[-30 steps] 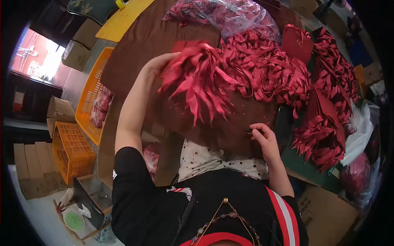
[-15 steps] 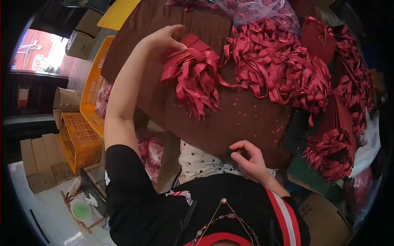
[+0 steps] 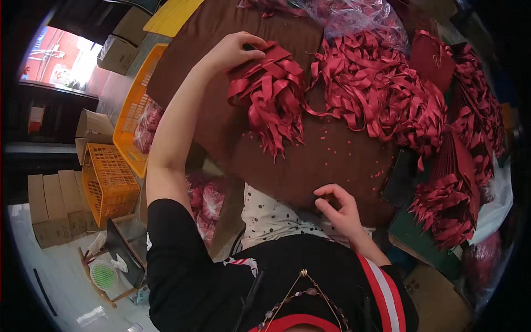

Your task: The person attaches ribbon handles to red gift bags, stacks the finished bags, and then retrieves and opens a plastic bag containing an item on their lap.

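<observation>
My left hand (image 3: pixel 237 51) is at the upper left edge of a small stack of dark red paper pieces (image 3: pixel 275 51), thumb and fingers closing on that edge. Glossy red ribbons (image 3: pixel 268 102) spill from the stack toward me over the brown cloth (image 3: pixel 265 177). Near my lap, my right hand (image 3: pixel 342 213) hovers by the cloth's front edge, its thumb and forefinger curved and apart. A small dark patch beside those fingertips is too unclear to name. Right of the stack lies a large heap of red ribbons (image 3: pixel 376 88).
A fanned red paper stack (image 3: pixel 453 171) with ribbons lies at the right, near a dark phone-like slab (image 3: pixel 399 177) and a green board (image 3: pixel 423 238). Clear plastic (image 3: pixel 365 19) covers the back. Orange crates (image 3: pixel 110 180) and cardboard boxes (image 3: pixel 55 202) stand at the left.
My left hand's fingers have come from spread to drawn together at the stack's edge. The ribbon-trimmed stack sits slightly differently. My right hand has hardly moved; the view has shifted a little.
</observation>
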The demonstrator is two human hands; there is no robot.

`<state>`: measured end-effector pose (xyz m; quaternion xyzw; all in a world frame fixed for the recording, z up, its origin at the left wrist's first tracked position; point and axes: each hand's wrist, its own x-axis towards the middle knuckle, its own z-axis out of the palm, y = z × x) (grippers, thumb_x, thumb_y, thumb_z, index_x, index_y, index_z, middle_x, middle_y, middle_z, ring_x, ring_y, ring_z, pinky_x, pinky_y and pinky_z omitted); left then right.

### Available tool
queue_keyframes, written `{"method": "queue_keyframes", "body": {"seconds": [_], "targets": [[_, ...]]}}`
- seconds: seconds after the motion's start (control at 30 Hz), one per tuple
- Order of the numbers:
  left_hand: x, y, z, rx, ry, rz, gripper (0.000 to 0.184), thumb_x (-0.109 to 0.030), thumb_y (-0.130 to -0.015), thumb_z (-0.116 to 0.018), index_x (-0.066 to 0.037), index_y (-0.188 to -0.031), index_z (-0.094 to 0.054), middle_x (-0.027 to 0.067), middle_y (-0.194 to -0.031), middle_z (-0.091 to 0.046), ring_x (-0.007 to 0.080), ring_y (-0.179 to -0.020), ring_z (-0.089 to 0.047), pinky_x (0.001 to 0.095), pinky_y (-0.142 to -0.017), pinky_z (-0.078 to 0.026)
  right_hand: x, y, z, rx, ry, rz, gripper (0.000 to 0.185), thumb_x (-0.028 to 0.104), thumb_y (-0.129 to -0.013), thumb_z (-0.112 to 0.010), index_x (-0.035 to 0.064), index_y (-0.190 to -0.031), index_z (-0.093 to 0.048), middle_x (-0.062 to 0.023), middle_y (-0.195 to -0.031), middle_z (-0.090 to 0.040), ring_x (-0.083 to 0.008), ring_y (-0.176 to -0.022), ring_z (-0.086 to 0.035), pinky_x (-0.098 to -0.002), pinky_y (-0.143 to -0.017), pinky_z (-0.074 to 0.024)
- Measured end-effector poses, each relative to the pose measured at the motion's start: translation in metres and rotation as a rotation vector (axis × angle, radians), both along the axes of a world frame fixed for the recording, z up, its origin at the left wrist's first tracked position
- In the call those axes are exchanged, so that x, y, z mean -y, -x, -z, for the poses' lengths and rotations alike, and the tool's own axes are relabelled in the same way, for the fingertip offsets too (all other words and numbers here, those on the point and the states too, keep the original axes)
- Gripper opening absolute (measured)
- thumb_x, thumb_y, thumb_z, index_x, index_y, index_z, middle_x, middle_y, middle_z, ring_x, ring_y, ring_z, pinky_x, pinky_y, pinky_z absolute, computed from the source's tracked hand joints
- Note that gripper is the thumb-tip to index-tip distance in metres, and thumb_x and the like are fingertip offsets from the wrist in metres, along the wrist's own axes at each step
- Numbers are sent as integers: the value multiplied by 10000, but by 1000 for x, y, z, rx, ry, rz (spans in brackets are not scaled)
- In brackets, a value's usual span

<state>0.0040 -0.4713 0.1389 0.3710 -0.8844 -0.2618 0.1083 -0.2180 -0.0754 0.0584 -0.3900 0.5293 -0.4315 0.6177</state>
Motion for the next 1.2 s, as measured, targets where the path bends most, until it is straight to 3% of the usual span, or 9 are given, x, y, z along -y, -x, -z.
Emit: {"method": "queue_keyframes", "body": {"seconds": [0.4, 0.47, 0.77, 0.83, 0.9, 1.07, 1.2], "targets": [[6, -10, -4, -3, 121, -123, 306, -266, -924, -688, -45, -1134, -714, 98, -1149, -690, 207, -1074, -649, 327, -942, -496, -5, -1, -1, -57, 57, -19, 200, 105, -891, -704, 18, -1067, -663, -8, -953, -652, -83, -823, -581, -244, -771, -483], [11, -16, 1, -38, -54, -171, 297, -267, -942, -667, -43, -1131, -715, 91, -1118, -705, 203, -1052, -658, 328, -937, -498, -4, -1, -3, -61, 40, -24, 200, 107, -891, -705, 17, -1065, -663, -8, -954, -653, -83, -823, -582, -245, -771, -484], [16, -32, 13, -266, 93, -251, 269, -247, -977, -619, -39, -1115, -720, 64, -1098, -711, 164, -1063, -639, 300, -925, -488, -10, -6, -2, -133, 75, -35, 194, 103, -890, -701, 20, -1061, -662, -10, -950, -651, -84, -816, -585, -245, -771, -487], [3, -30, 8, -334, 39, -288, 265, -234, -980, -615, -34, -1120, -717, 56, -1104, -707, 147, -1055, -634, 297, -934, -480, -12, -8, -4, -131, 44, -46, 188, 98, -891, -698, 24, -1060, -662, -7, -945, -647, -77, -805, -582, -238, -758, -484], [-6, -32, 7, -409, 203, -210, 247, -209, -974, -623, -32, -1118, -717, 46, -1103, -696, 137, -1043, -629, 294, -941, -474, -14, -10, -5, -127, 52, -44, 190, 96, -891, -696, 23, -1063, -660, -5, -943, -645, -74, -796, -578, -234, -751, -482], [-45, -33, -4, -518, 88, -205, 198, -137, -960, -654, -1, -1094, -707, 64, -1198, -656, 128, -1059, -629, 261, -900, -508, -20, -21, -12, -45, 23, -57, 208, 97, -892, -695, 15, -1078, -651, -2, -938, -637, -69, -811, -563, -233, -763, -472], [-79, -47, -14, -549, 145, -151, 175, -112, -951, -658, 3, -1074, -707, 67, -1181, -659, 132, -1065, -629, 267, -920, -510, -25, -34, -18, -22, 42, -118, 202, 75, -910, -673, 19, -1098, -626, 16, -935, -606, -53, -851, -556, -219, -788, -456]]}}
